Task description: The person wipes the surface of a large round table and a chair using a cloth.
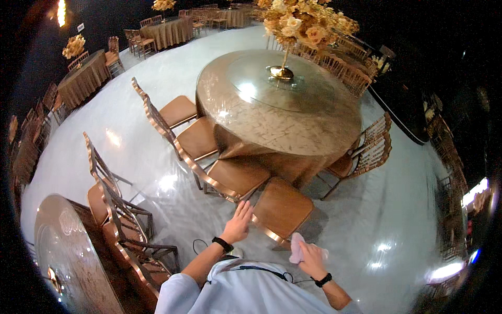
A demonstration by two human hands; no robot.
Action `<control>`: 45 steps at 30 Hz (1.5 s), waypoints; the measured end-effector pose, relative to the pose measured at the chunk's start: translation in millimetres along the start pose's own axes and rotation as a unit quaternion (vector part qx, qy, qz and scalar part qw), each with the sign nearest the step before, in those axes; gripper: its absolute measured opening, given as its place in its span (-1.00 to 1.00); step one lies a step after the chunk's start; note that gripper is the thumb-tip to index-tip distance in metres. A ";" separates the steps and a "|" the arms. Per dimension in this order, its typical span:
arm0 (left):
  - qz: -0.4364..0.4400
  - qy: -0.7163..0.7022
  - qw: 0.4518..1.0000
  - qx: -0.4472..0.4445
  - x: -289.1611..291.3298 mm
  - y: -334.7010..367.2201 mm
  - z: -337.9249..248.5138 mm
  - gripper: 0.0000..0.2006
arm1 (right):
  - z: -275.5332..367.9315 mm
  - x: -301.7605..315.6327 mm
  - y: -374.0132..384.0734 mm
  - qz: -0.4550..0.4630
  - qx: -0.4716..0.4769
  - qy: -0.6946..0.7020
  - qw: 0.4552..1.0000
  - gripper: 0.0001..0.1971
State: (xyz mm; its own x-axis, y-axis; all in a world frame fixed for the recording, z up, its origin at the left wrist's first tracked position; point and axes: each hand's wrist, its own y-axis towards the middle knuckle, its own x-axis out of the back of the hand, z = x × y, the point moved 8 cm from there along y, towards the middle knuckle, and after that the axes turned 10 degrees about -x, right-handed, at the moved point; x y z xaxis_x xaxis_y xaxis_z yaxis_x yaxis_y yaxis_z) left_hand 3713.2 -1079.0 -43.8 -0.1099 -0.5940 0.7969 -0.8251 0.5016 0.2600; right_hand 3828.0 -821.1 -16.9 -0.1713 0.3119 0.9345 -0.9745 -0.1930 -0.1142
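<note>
I see the pale cloth (296,246) bunched in my right hand (312,259), fingers curled around it, just off the near edge of the gold chair (281,209). My left hand (238,224) lies spread, fingers resting on that chair's back rail, with the round table (282,115) beyond.

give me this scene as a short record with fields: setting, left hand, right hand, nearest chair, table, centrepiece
setting: hall with a glossy pale floor, round tables and gold chairs
left hand: left hand open, fingers spread, on the top edge of the nearest chair's back
right hand: right hand holds a crumpled white cloth beside the same chair back
nearest chair: gold-framed chair with a brown seat, facing the table
table: round table with a brownish cloth and a glass turntable
centrepiece: peach flower arrangement on a gold stand
</note>
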 end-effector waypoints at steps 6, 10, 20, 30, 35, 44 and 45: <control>-0.077 -0.234 0.969 -0.007 -8.0 -2.0 38.3 -0.28 | 95.9 -3.9 72.8 -0.044 0.123 0.079 0.988 -0.21; -0.061 -0.281 0.957 0.038 1.6 2.2 38.3 -0.31 | 145.2 -21.5 118.2 -0.048 0.121 -0.026 0.991 -0.15; -0.060 -0.078 0.993 0.061 14.1 -3.8 17.5 -0.31 | 133.7 -44.3 143.7 0.021 0.073 -0.007 0.997 -0.11; -0.055 0.072 0.995 0.032 4.4 0.1 -3.6 -0.26 | 62.0 5.5 54.0 0.094 0.056 0.117 0.987 -0.21; -0.039 0.096 0.994 0.029 -8.9 2.4 -0.3 -0.21 | -33.0 13.7 -27.1 0.028 0.003 -0.013 1.000 -0.20; -0.032 0.107 0.993 0.040 -13.6 1.2 0.9 -0.15 | -40.5 -4.9 -21.8 -0.007 -0.090 0.009 0.996 -0.15; -0.035 0.107 0.993 0.042 -13.8 0.5 1.2 -0.15 | -32.6 -3.7 -18.7 -0.013 -0.062 -0.010 0.998 -0.16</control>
State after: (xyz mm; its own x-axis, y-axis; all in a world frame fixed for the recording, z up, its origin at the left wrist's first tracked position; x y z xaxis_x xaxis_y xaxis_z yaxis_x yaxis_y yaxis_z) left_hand 3713.6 -1071.3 -55.4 0.0617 -0.4730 0.8789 -0.8713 0.4040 0.2786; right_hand 3842.2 -788.3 -29.2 -0.1439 0.2966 0.9441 -0.9892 -0.0687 -0.1293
